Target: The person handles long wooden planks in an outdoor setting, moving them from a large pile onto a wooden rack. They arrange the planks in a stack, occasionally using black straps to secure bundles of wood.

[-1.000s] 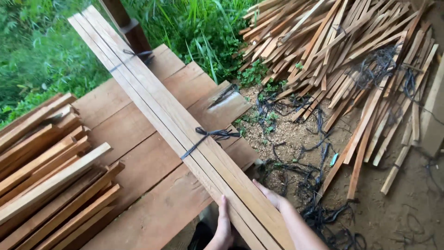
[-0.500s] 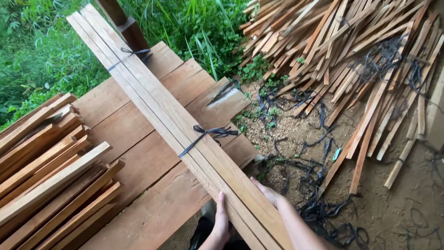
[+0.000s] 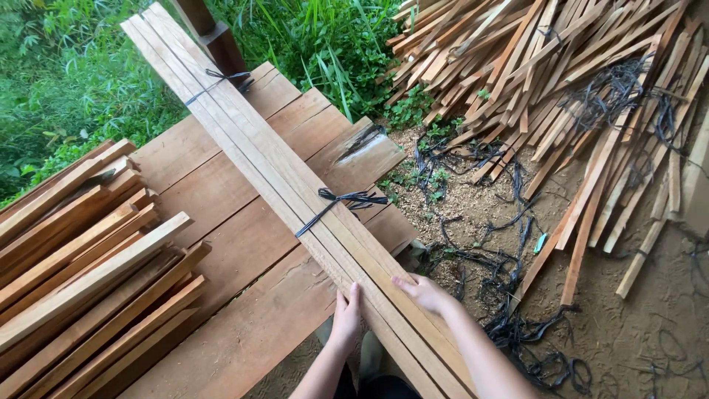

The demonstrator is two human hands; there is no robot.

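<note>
A long bundle of light wooden slats (image 3: 258, 159) lies diagonally across a platform of broad brown planks (image 3: 221, 199), bound by black cord near the middle (image 3: 336, 203) and at the far end (image 3: 221, 80). My left hand (image 3: 346, 318) presses against the bundle's left edge near its close end. My right hand (image 3: 422, 292) lies flat on its top and right edge, fingers together.
A stack of thicker wooden battens (image 3: 81, 258) fills the platform's left side. A big loose heap of slats (image 3: 561, 96) covers the dirt at the right, with tangled black cords (image 3: 509, 310) scattered below it. Grass (image 3: 66, 81) and a dark post (image 3: 214, 33) lie beyond.
Both hands stay on the bundle's near end; the bundle has shifted slightly toward the far end and the view has moved a little. The right hand has slid slightly along the slats.
</note>
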